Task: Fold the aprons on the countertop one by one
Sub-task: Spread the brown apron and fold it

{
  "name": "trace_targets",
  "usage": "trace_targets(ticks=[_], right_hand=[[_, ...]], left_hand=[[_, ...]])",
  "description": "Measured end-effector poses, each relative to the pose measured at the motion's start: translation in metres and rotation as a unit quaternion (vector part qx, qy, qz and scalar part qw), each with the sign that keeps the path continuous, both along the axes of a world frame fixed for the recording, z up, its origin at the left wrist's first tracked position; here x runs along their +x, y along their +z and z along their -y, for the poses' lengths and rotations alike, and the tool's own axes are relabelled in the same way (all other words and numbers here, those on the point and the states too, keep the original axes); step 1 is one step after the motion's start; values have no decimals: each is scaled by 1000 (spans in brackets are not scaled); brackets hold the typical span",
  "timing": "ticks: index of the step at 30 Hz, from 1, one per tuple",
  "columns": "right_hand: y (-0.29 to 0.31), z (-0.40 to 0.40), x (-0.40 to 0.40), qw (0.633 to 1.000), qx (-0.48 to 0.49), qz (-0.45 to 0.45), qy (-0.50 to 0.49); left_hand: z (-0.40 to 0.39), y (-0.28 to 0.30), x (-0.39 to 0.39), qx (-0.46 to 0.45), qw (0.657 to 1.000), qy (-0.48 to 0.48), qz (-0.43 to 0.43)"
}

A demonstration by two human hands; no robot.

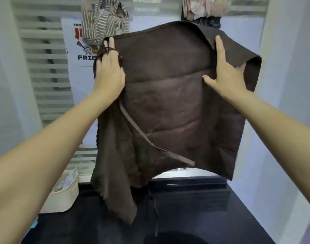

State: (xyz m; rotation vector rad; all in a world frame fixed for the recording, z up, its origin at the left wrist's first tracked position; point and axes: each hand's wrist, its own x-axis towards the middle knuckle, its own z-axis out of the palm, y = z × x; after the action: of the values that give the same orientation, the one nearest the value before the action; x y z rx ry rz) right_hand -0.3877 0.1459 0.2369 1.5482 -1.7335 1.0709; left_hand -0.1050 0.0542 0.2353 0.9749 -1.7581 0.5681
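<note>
I hold a dark brown apron (168,103) up in the air above the black countertop (194,217). My left hand (109,74) grips its upper left edge, with a thin brown strap looped round the fingers. My right hand (224,73) grips the upper right edge, index finger and thumb lying on the front of the cloth, where the fabric folds over. A flat strap (141,134) runs diagonally across the front. The lower left corner hangs down to the countertop, and a thin tie dangles below it.
A striped apron (101,20) hangs at the top left and a pale crumpled cloth (203,7) at the top right. A white sheet with a printed logo (74,50) hangs behind. A cream basket (62,196) stands on the countertop's left side.
</note>
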Motion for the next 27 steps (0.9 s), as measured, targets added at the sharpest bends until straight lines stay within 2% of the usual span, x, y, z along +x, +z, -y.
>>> trace_targets(ticks=[4,7,12,17,20,22,25,27], right_hand=[[-2,14,-5,999,16,-32,-21],[-25,39,-16,994,92,-34,-39],[-122,95,-55,952,300,-37,-56],[-237,140,-87,880,472,-26,-36],[-307,151,-99,840,541,-14,-29],[-339,158,-105,826,563,-14,-27],[-365,169,-110,814,580,-23,-30],[-375,172,-111,811,583,-45,-22]], left_hand=[[23,5,-2,26,998,24,47],[54,-18,-15,91,993,28,74],[117,-112,-40,200,965,31,169],[162,-216,-63,266,929,36,255],[169,-277,-77,313,901,33,298],[171,-306,-81,348,882,30,315],[168,-334,-86,428,844,-11,325],[156,-348,-86,466,831,-46,300]])
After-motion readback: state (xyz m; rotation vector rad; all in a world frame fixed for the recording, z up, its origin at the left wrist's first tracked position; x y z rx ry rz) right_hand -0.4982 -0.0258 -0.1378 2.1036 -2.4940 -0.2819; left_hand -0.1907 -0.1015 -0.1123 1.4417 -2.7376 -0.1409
